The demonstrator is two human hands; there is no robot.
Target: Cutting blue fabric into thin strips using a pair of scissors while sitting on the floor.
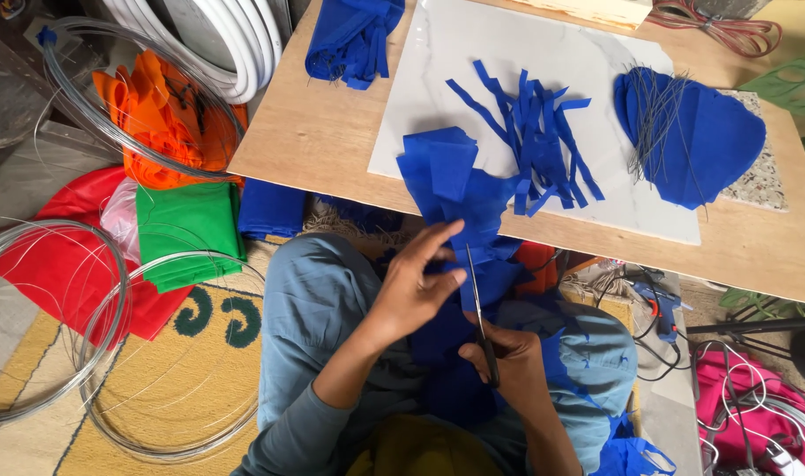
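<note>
My left hand (416, 286) pinches a piece of blue fabric (460, 207) that hangs from the table edge into my lap. My right hand (508, 361) grips scissors (477, 308), whose blades point up into the fabric beside my left fingers. On the white board (438, 53) lie a heap of cut blue strips (539, 137) and, to the right, a stack of rounded blue pieces (707, 145) with thin wires (654, 115) across it. More blue fabric (354, 40) is bunched at the board's far left.
The low wooden table (314, 132) stands in front of my knees. Wire coils (41, 326) lie on the rug at left, near orange (160, 123), green (191, 234) and red cloth (59, 264). A glue gun (658, 308), cables and pink fabric (742, 397) are at right.
</note>
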